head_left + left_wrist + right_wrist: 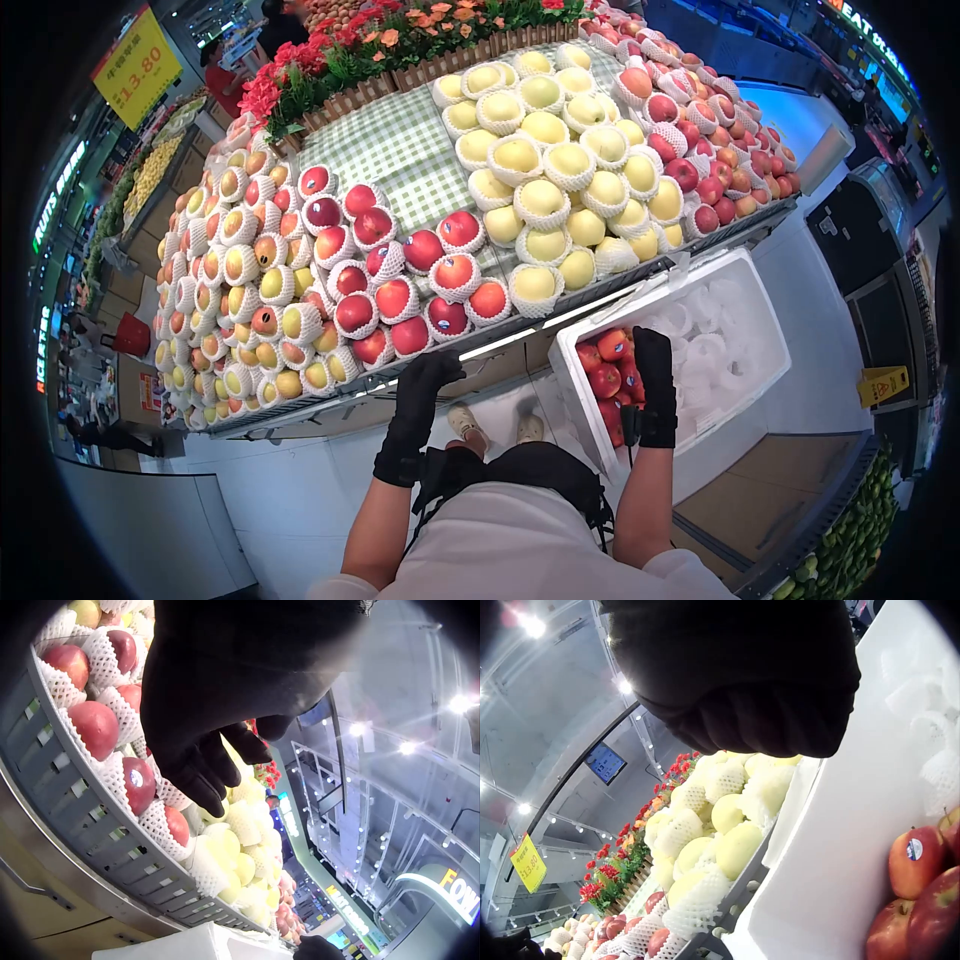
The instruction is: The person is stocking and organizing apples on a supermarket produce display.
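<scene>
My left hand point(425, 385), in a black glove, hovers by the front edge of the fruit display with loosely bent fingers. Nothing shows in its grasp. Beyond it, red apples point(355, 312) in white foam nets line the grey slatted edge point(82, 799). My right hand point(655, 375), also gloved in black, is over a white foam box point(770, 300). Loose red apples point(605, 380) lie at the box's left end, and white foam nets point(705, 350) fill the right part. In the right wrist view the fingers bend downward, with the palm hidden and no fruit visible in them.
Pale yellow fruit point(545, 195) in nets is heaped mid-display, beside a green checked cloth point(380, 150). More netted fruit point(235, 270) stands left and red apples point(715, 165) right. Flowers point(370, 45) run along the back. A green produce bin point(840, 530) is at lower right.
</scene>
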A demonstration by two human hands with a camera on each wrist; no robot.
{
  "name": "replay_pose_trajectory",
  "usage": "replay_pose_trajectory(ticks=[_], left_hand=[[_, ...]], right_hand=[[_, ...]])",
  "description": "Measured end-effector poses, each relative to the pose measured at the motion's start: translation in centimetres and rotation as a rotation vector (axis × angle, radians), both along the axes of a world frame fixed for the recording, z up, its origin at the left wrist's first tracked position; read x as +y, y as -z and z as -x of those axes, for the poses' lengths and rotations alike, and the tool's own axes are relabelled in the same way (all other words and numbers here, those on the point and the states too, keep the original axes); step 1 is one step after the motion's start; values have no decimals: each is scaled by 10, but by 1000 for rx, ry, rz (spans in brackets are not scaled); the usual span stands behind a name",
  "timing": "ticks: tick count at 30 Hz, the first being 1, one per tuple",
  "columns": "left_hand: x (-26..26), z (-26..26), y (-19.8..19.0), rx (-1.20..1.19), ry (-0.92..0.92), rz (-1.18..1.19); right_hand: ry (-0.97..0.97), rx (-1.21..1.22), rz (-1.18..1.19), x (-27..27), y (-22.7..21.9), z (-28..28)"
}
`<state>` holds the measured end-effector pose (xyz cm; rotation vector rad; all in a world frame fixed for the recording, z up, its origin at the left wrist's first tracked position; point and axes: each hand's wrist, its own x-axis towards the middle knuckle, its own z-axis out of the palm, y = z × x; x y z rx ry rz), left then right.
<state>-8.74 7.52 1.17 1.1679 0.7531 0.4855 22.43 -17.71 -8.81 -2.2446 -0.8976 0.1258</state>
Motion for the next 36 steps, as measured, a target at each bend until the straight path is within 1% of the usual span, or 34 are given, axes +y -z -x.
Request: replay_pose_trajectory(ticks=[1,4,5,6,8,10,11,12,14,15,16,18,19,22,23,26,27,30,31,32,33,34,35,36], left_hand=[[2,3,1,6,-8,-15],[5,13,2,29,-37,-35],[5,16,-1,39,-51,-26],[6,18,-2,48,-64,-18],[8,26,-1,79,-75,-33],[10,32,-2,89,-93,-31],[10,36,-2,84,-107,-21],[11,39,-3,78,-120,-11],[12,45,-5,69,-142,-29],[13,48,-6,65,-151,-38],[16,50,-8,67,-156,-40],[23,53,-10,70,-161,-44],[28,56,-10,55,-152,-29],[45,59,-2,-79,-206,11],[51,61,-2,-78,-215,-2],[70,67,-2,-103,-206,-10],[76,69,-3,-95,-212,-7],[90,73,-11,-98,-229,17],[93,74,-16,-117,-231,34],[97,74,-20,-136,-233,50],[102,74,-24,-131,-232,18],[107,76,-22,-145,-237,15],[113,78,-22,-159,-241,10],[119,80,-22,-172,-245,7]], right_hand=[[7,109,-58,7,-2,2],[22,338,-219,28,0,9],[-16,242,-175,35,5,8],[-33,251,-202,44,14,8],[-82,266,-148,64,-9,21],[-198,113,-170,77,2,23],[-185,189,-214,86,-15,33],[-91,416,-222,93,-32,42],[-86,530,-169,105,-50,53],[-136,417,-167,110,-30,49],[-95,596,-122,114,-32,52],[-90,588,-69,124,-28,57],[-120,522,-52,129,-34,62],[-160,462,-27,142,-54,77],[-175,432,25,146,-61,80],[-211,446,-23,160,-64,88],[-191,491,62,164,-68,87],[-126,575,-39,180,-60,90],[-127,584,-18,187,-65,90],[-138,590,-54,193,-70,93],[-147,597,-90,197,-77,96],[-156,603,-126,203,-84,99],[-186,581,-46,209,-84,96],[-202,597,-51,215,-87,98]])
